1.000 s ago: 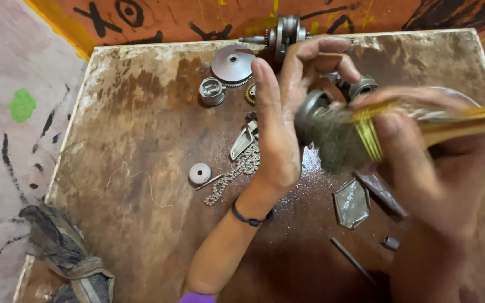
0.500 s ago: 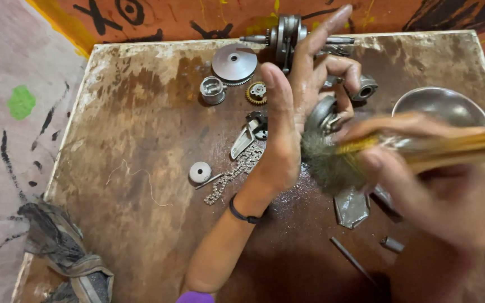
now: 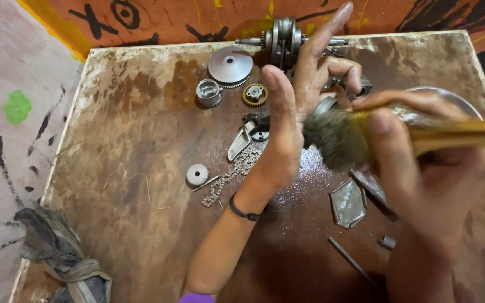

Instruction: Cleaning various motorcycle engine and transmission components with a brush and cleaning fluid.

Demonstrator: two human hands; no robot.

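two hands are working over a tray (image 3: 113, 112): left hand (image 3: 304, 106) gripping a metal part (image 3: 325, 105), right hand (image 3: 422, 168) clutching a brush (image 3: 338, 137); hard brushing could be knocking the part loose

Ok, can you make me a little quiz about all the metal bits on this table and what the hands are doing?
1. True or false: the right hand holds a brush with a wooden handle.
2. Which lies nearest the small toothed wheel? A) the chain B) the metal bowl C) the rag
3. What does the left hand hold up against the bristles?

Key
1. True.
2. A, the chain.
3. A round metal part, mostly hidden by the fingers.
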